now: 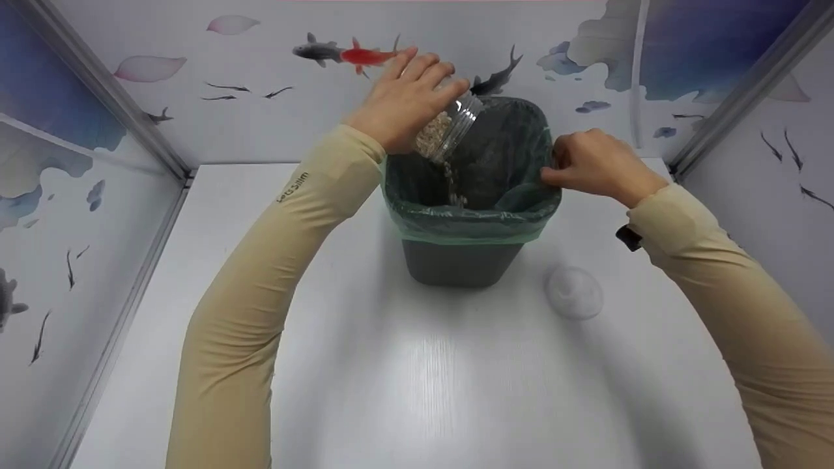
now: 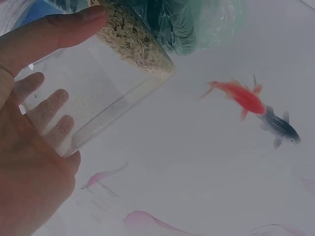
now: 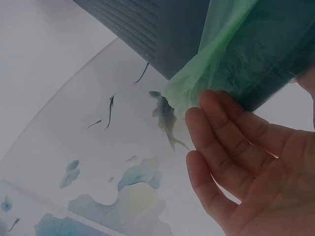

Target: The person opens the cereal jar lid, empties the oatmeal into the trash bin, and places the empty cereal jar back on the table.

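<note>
My left hand [image 1: 407, 98] grips a clear plastic jar [image 2: 83, 93], tipped mouth-down over a grey trash bin [image 1: 462, 266]. Pale flakes resembling oats [image 2: 132, 42] lie along the jar's lower side, and some are falling from its mouth into the bin. A translucent green garbage bag [image 1: 469, 229] lines the bin and folds over its rim. At the bin's right side, my right hand [image 1: 596, 163] pinches the bagged rim, thumb at the edge and fingers [image 3: 221, 132] on the outside against the bag.
A clear round lid [image 1: 575, 293] lies on the white table [image 1: 417, 384], to the right of the bin. Behind the bin stands a white panel [image 1: 247, 130] printed with fish and petals. Similar printed panels close off the left and right sides.
</note>
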The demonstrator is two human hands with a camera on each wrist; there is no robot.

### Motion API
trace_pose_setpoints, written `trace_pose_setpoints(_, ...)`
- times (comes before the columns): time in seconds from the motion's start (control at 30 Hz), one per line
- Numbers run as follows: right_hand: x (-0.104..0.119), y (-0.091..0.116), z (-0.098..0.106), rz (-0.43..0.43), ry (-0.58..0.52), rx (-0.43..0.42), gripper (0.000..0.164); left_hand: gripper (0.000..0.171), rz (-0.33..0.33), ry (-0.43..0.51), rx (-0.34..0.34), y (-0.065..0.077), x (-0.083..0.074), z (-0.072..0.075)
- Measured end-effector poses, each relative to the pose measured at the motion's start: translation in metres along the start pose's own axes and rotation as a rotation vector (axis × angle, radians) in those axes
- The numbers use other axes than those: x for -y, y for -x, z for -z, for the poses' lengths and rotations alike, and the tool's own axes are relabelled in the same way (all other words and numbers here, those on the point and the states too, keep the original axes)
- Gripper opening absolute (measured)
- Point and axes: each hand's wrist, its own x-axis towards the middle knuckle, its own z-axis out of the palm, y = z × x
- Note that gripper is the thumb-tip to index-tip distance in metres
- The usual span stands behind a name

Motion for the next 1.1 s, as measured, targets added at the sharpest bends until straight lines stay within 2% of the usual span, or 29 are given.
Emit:
trace_pose_setpoints(0.17,-0.0001,-0.0006,-0.0003,0.006,0.001,0.000,0.026,0.085,0.008,-0.019,0.029,-0.0004,-0.0011,-0.0014)
trace_pose_setpoints(0.37,-0.0006,-0.0007,-0.0005,-0.001,-0.004,0.004,0.027,0.093,0.009,-0.036,0.024,0.0007,-0.0016,-0.0033)
trace_pose_setpoints(0.6,-0.0015,-0.0009,-0.0003,0.003,-0.004,0.003,0.027,0.092,0.015,-0.039,0.029,0.0016,-0.0010,-0.0044)
trace_pose_setpoints(0.83,-0.0015,0.0002,0.0006,-0.015,-0.009,0.013,0.024,0.086,0.005,-0.013,0.001,0.0024,-0.0003,-0.0058)
trace_pose_setpoints(1.1,-0.0011,0.0000,0.0003,-0.016,0.001,0.014,0.024,0.089,-0.001,-0.015,0.020,-0.0001,-0.0017,-0.0062)
